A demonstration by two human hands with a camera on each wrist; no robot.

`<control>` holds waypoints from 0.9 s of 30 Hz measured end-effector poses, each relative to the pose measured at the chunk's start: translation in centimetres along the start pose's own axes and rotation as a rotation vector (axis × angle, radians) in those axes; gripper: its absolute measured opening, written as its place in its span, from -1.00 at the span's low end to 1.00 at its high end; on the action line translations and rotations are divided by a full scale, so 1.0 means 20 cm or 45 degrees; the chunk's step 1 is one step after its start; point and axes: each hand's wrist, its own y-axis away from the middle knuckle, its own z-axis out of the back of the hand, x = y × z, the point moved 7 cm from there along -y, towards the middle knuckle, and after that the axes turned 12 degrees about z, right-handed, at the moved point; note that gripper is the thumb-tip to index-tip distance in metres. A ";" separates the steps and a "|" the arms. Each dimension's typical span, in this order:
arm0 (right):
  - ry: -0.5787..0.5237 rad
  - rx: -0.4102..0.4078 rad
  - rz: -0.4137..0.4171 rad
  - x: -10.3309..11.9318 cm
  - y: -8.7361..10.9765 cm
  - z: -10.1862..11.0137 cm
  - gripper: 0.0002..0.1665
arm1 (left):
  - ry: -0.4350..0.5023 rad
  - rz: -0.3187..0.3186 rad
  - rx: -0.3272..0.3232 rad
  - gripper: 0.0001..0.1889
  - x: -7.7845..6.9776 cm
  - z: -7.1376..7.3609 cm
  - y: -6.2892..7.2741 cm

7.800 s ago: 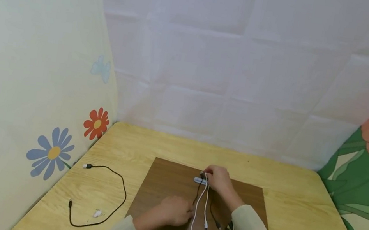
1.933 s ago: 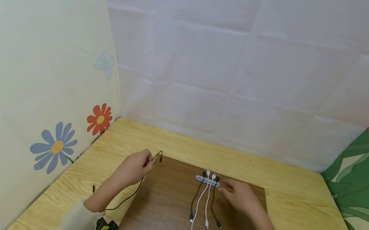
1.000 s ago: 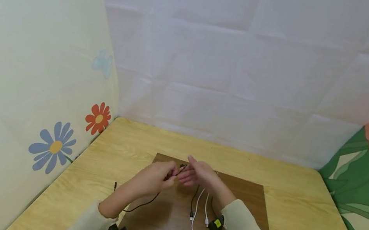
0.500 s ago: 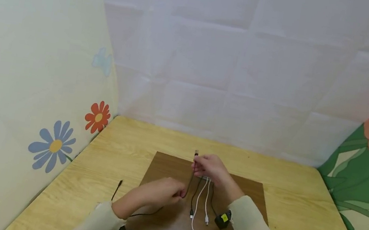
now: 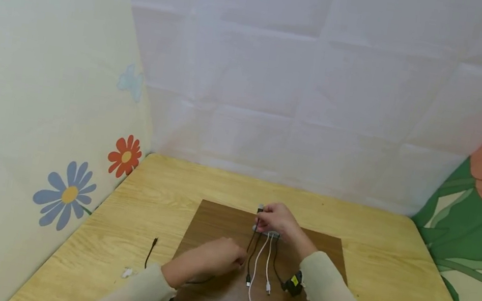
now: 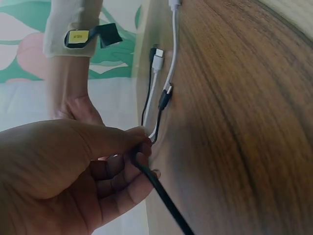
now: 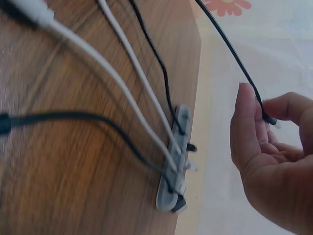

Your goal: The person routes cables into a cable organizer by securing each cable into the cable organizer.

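My left hand (image 5: 218, 258) pinches a black USB cable (image 6: 166, 198) between thumb and fingers, low over the brown board. Farther back, my right hand (image 5: 279, 220) grips the same cable just below its USB plug (image 5: 260, 208), which points up. In the right wrist view that plug end hovers beside a grey cable holder (image 7: 167, 200), apart from it. Two white cables (image 7: 110, 71) and two black ones (image 7: 164, 73) sit in the holder's slots, their free ends trailing toward me. The cable's other end (image 5: 150, 252) lies left of the board.
The brown wooden board (image 5: 222, 220) lies on a yellow wood-grain table (image 5: 375, 251). A small white item (image 5: 127, 272) rests on the table at left. A white cloth (image 5: 249, 95) hangs behind, with flower-printed cloths at both sides.
My left hand brought the black cable from the table's left side over the board. My right hand took its plug end, turned it upright and moved it slightly right and down toward the holder.
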 end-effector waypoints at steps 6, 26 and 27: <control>0.091 0.049 0.062 -0.02 -0.03 0.00 -0.91 | -0.119 0.061 0.013 -0.94 0.00 -0.04 -0.02; 0.699 0.016 0.278 -0.10 -0.04 0.00 -0.92 | -0.479 0.145 -0.019 -0.80 -0.03 -0.17 -0.07; 0.727 0.020 0.289 -0.10 -0.04 0.00 -0.92 | -0.480 0.144 -0.009 -0.82 -0.03 -0.18 -0.07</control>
